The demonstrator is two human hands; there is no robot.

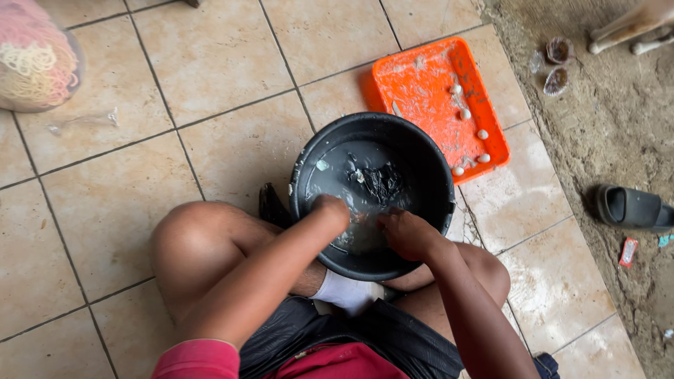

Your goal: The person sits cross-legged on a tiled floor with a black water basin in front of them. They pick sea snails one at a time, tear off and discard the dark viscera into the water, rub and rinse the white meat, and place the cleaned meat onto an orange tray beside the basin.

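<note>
A round black basin [435, 175] stands on the tiled floor between my knees, with water and dark scraps in it. Both hands reach into it. My left hand [330, 209] dips in at the near left rim with its fingers curled down. My right hand [407, 233] is closed over something pale at the water's surface near the basin's front; what it holds is too hidden to name. A dark clump [382, 182] floats beyond my hands.
An orange tray [421, 91] with several small white pieces lies behind the basin. A netted bag [31, 60] sits far left. Right of the tiles is bare ground with a dark slipper [628, 207] and two shells [558, 67].
</note>
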